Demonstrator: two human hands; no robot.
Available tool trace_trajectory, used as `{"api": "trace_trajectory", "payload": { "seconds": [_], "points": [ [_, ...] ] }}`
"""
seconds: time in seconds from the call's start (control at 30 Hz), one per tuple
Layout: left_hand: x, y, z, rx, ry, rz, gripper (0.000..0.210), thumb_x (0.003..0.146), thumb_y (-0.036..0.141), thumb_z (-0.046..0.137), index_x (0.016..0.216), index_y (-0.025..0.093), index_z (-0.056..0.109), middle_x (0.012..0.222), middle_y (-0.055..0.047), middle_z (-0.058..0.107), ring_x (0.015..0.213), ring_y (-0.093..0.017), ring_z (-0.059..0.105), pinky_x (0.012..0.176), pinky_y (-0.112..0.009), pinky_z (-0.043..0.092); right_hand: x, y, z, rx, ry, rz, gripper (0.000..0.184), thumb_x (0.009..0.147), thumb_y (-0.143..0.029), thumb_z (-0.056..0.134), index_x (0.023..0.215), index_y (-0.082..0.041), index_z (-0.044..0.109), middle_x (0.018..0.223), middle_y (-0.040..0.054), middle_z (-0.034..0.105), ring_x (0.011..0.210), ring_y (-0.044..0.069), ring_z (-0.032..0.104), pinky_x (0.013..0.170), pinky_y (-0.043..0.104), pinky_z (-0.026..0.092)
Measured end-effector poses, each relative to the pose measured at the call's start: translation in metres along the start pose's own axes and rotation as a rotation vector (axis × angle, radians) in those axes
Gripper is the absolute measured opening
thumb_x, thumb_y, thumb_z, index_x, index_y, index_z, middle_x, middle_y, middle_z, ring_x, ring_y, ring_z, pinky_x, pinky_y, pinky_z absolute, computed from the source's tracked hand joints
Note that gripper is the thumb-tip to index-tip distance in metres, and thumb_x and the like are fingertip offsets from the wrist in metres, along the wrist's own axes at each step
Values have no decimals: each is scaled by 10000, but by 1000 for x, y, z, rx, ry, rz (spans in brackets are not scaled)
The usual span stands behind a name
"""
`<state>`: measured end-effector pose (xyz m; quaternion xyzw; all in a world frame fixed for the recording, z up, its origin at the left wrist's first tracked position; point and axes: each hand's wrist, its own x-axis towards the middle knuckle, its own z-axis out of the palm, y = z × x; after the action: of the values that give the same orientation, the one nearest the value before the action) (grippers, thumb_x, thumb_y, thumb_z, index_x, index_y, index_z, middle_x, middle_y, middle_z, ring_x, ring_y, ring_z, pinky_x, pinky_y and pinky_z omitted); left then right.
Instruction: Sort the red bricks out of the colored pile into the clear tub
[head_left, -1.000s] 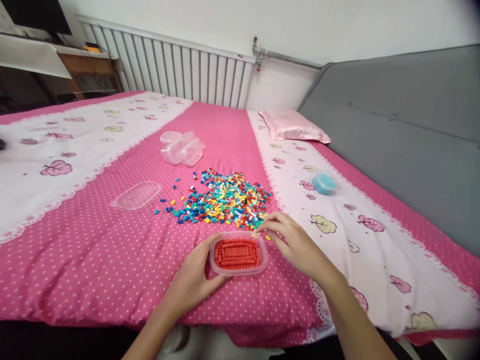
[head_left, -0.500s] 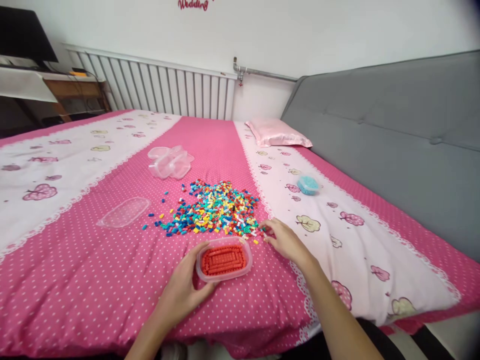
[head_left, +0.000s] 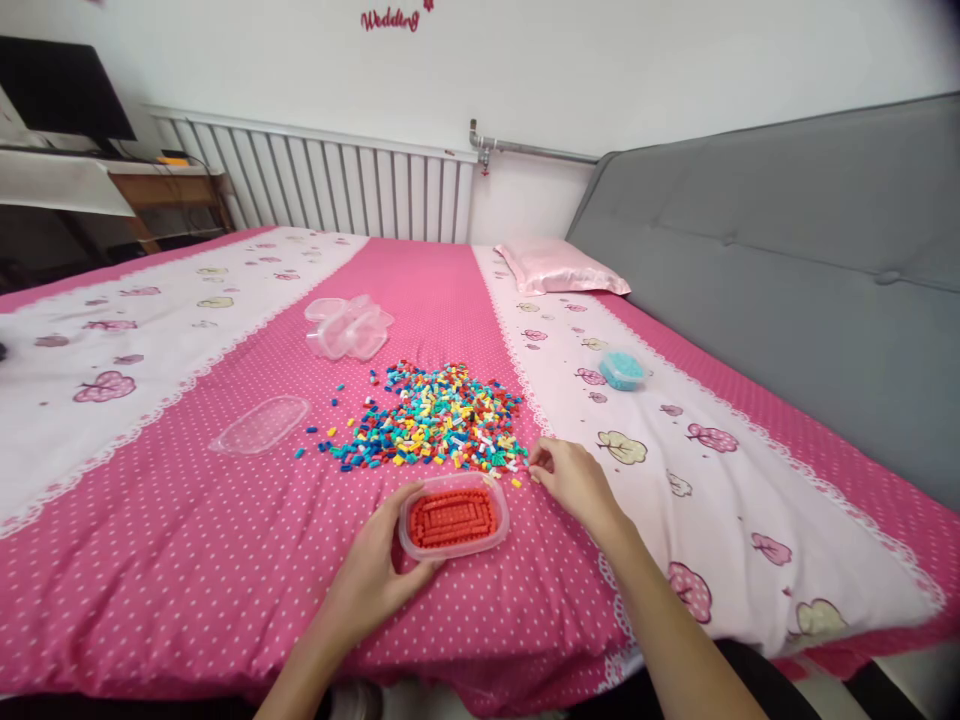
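Observation:
My left hand (head_left: pixel 381 563) grips the left side of a clear plastic container (head_left: pixel 504 520), its fingers and thumb wrapped around the rim. Inside lie red toy bricks (head_left: pixel 452 517) in neat rows. My right hand (head_left: pixel 570 478) is at the right edge of a loose pile of mixed-colour toy bricks (head_left: pixel 442 420). Its fingertips are pinched together, and whatever may be between them is too small to make out. Close to that hand, a single yellow brick (head_left: pixel 516 483) lies on the bedspread.
A clear lid (head_left: pixel 262 425) lies left of the pile, with several empty plastic containers (head_left: pixel 349 328) behind it. To the right stands a container of light blue pieces (head_left: pixel 622 371). A pink pillow (head_left: pixel 561 267) rests near the grey headboard (head_left: pixel 780 210).
The fingers of my right hand have closed into a pinch at the pile's edge. My left hand keeps hold of the container. The whole view has shifted slightly.

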<state>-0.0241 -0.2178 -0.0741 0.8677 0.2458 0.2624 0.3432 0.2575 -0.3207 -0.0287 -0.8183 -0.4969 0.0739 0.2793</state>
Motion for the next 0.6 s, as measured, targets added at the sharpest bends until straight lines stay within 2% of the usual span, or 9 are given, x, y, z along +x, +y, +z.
{"api": "trace_trajectory", "payload": {
  "seconds": [0.17, 0.37, 0.47, 0.6],
  "points": [
    [-1, 0, 1, -28, 3, 18, 659, 843, 273, 670, 1412, 280, 338, 1416, -95, 518, 1285, -269, 538, 1092, -462, 449, -2, -22, -3, 166, 0, -112, 175, 842, -91, 622, 895, -224, 722, 886, 3, 767, 834, 155, 703, 800, 252, 485],
    [-2, -1, 2, -60, -5, 13, 696, 835, 265, 690, 1419, 290, 312, 1422, -95, 500, 1294, -263, 521, 1095, -461, 441, -22, -72, 0, 275, -33, -230, 184, 865, -86, 625, 887, -221, 749, 919, 8, 767, 857, 159, 696, 830, 259, 490],
    [-3, -1, 4, -64, 5, 18, 709, 826, 273, 702, 1420, 288, 315, 1412, -91, 508, 1284, -261, 525, 1092, -454, 441, -34, -99, 7, 160, -72, -248, 178, 856, -82, 645, 885, -216, 757, 956, 30, 741, 891, 179, 670, 838, 271, 471],
    [-4, -1, 5, -86, 12, 29, 724, 813, 259, 710, 1427, 281, 326, 1416, -89, 509, 1290, -258, 519, 1098, -445, 435, -40, -124, 16, -48, -140, -195, 184, 896, -124, 609, 949, -220, 756, 962, 44, 738, 899, 204, 667, 798, 283, 454]
  ]
}}
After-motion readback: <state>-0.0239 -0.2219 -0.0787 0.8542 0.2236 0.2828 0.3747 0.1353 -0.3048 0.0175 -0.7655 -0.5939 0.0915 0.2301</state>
